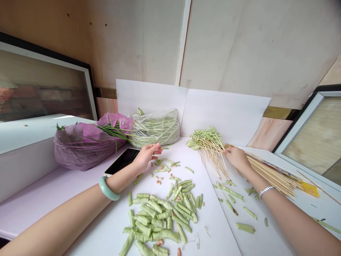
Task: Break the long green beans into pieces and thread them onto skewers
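While right hand [237,158] sat with fingers together on bamboo skewers [213,156] right of centre, left hand [147,156] hovered, fingers apart, beside smartphone [122,161]; bumped, loose skewers could slide into cut long beans [160,217] at lower centre.

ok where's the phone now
In the head view, the black smartphone lies left of centre, between the purple plastic bag and the person's left hand.

No readable txt or labels.

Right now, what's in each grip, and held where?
Right hand pinches the bean-topped wooden skewers mid-shaft; left hand shows nothing held.
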The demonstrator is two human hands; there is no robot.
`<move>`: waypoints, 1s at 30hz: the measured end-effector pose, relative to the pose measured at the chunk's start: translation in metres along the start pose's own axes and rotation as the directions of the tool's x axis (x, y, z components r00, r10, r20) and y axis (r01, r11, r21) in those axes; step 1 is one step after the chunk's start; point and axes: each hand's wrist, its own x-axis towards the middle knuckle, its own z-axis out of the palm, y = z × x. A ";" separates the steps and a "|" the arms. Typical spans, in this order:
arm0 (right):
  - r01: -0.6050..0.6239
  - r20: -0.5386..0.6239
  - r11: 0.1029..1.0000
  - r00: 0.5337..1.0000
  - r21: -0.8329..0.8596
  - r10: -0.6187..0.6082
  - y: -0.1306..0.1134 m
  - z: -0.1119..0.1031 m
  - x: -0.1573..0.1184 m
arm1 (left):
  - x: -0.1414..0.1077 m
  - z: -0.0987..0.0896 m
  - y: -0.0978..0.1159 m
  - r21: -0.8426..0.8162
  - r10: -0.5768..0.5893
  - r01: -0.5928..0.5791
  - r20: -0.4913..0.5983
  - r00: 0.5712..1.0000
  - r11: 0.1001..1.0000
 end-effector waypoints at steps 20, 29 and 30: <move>0.015 -0.169 0.943 0.983 -0.332 -0.075 -0.057 -0.029 -0.005 | -0.007 0.010 -0.014 0.438 0.170 -0.273 0.259 0.951 0.857; 0.365 0.021 0.865 0.924 -0.344 -0.381 -0.096 -0.003 0.024 | -0.008 0.011 -0.024 0.521 0.141 -0.300 0.323 0.936 0.799; 0.390 0.033 0.856 0.915 -0.340 -0.403 -0.101 0.002 0.026 | -0.009 0.012 -0.023 0.527 0.140 -0.301 0.324 0.936 0.795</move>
